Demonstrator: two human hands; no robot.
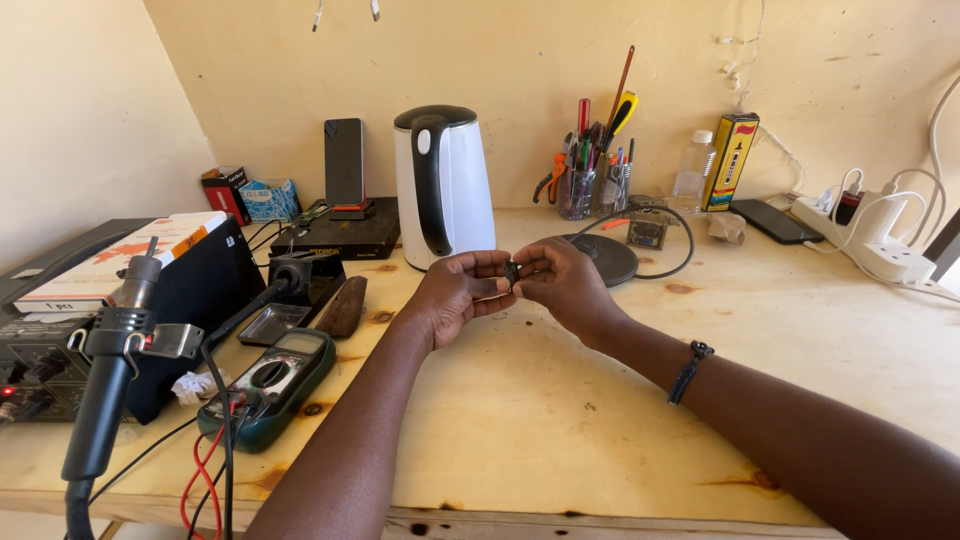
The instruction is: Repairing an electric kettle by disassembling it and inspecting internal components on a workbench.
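- Near the middle of the frame, the left hand (455, 293) and right hand (562, 283) meet above the table (560, 400), fingertips together.
- Between them sits a small dark part (511, 272), pinched by the fingertips of both hands; it is too small to tell what kind of part it is.
- Both hands are curled mostly closed around that part, with only the fingertips gripping.
- A dark beaded bracelet (689, 371) circles the right wrist, lower right of centre.
- Just behind the hands, in the upper middle, stands a white electric kettle (443, 185) with a black handle, off its round dark base (603, 257), which lies to the right with its cord looping behind.
- At lower left a green multimeter (268, 382) lies flat on the table, red and black leads trailing toward the bottom edge.
- At far left a hot-air gun (110, 375) rests in its holder beside a black station.
- A phone (343, 160) stands upright on a black box, left of the kettle.
- Cups of pens and tools (590, 170) stand against the wall, upper right of centre.
- A white power strip (885, 250) lies at the right edge.
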